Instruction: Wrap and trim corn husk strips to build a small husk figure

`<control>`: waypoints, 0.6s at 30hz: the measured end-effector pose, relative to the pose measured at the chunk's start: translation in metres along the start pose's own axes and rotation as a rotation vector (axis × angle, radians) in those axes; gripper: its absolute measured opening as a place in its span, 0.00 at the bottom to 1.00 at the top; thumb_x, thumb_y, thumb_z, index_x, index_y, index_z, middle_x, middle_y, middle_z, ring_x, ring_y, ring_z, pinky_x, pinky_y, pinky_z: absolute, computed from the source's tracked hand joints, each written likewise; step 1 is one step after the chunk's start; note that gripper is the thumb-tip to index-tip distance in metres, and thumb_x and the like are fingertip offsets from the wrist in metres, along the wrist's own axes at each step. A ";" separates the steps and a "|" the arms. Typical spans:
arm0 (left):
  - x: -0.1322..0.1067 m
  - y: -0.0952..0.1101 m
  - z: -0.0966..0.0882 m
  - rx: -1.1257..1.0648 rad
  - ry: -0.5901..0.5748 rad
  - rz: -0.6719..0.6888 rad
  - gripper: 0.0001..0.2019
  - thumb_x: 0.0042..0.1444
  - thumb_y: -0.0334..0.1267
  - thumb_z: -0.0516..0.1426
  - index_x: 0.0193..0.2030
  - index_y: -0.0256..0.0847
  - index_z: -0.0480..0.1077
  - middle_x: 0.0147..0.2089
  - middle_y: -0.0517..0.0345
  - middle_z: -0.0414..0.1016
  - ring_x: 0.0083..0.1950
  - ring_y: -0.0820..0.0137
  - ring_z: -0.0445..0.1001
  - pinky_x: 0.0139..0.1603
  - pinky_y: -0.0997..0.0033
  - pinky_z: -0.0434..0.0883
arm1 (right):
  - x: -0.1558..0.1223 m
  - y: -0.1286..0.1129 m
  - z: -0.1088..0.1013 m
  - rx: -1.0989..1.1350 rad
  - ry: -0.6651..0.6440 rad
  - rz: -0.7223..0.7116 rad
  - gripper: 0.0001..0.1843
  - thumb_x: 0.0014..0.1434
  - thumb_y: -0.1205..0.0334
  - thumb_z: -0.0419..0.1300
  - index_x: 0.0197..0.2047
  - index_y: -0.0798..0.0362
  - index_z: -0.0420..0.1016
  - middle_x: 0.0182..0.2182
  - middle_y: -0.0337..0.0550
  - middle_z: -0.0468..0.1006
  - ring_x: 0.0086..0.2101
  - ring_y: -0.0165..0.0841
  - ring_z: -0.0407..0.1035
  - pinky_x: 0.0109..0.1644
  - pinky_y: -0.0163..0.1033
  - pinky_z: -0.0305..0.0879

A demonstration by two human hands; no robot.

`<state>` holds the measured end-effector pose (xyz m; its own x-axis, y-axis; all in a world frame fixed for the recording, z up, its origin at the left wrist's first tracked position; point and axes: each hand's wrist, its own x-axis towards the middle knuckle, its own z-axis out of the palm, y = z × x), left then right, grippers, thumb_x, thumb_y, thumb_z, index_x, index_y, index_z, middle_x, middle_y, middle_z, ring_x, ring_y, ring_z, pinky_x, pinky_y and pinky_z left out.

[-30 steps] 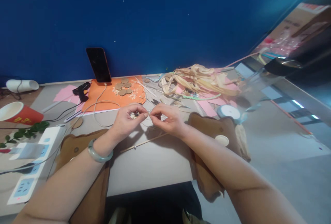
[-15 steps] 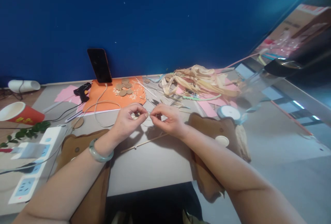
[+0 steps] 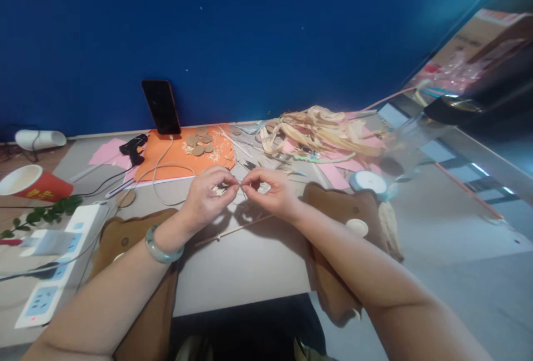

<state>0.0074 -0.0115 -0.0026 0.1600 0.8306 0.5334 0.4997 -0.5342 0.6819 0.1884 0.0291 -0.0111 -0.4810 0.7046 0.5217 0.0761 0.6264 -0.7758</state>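
My left hand (image 3: 207, 196) and my right hand (image 3: 271, 192) meet fingertip to fingertip above the white table (image 3: 245, 264). Both are pinched shut on a small thin pale piece between them, too small to name. A green bangle (image 3: 160, 247) sits on my left wrist. A thin wooden stick (image 3: 233, 230) lies on the table just under the hands. Behind them lies an orange sheet (image 3: 175, 153) with several round brown discs (image 3: 200, 141).
A pile of dried husk strips (image 3: 320, 128) lies at the back right. A black phone (image 3: 161, 106) leans on the blue wall, a glue gun (image 3: 132, 147) beside it. A power strip (image 3: 54, 264), red paper cup (image 3: 29, 182), ribbon spool (image 3: 368, 182) and brown cloth (image 3: 353, 208) surround the hands.
Both hands stay pinched together at the same spot; the fingers shift only slightly. The view has tilted a little.
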 end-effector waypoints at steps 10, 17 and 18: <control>-0.001 -0.002 0.002 0.014 0.036 0.010 0.03 0.54 0.32 0.58 0.30 0.39 0.71 0.31 0.56 0.74 0.35 0.70 0.73 0.38 0.70 0.69 | 0.000 0.002 0.001 -0.049 0.000 -0.057 0.03 0.58 0.66 0.60 0.33 0.55 0.74 0.28 0.41 0.76 0.26 0.26 0.67 0.32 0.33 0.65; -0.002 -0.001 0.005 0.012 0.067 -0.028 0.05 0.54 0.33 0.58 0.28 0.39 0.71 0.30 0.57 0.75 0.35 0.70 0.73 0.38 0.70 0.69 | -0.001 0.001 0.002 -0.116 -0.004 -0.089 0.03 0.60 0.67 0.58 0.35 0.55 0.72 0.28 0.40 0.75 0.28 0.27 0.66 0.33 0.33 0.65; -0.002 -0.001 0.006 0.012 0.074 -0.029 0.05 0.54 0.33 0.58 0.28 0.39 0.71 0.30 0.57 0.75 0.34 0.70 0.73 0.38 0.71 0.69 | -0.001 0.001 0.002 -0.124 -0.006 -0.088 0.03 0.60 0.67 0.57 0.35 0.55 0.71 0.28 0.40 0.75 0.28 0.27 0.66 0.33 0.33 0.65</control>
<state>0.0115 -0.0118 -0.0066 0.0822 0.8319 0.5489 0.5134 -0.5074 0.6921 0.1875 0.0281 -0.0135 -0.4953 0.6437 0.5834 0.1407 0.7221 -0.6773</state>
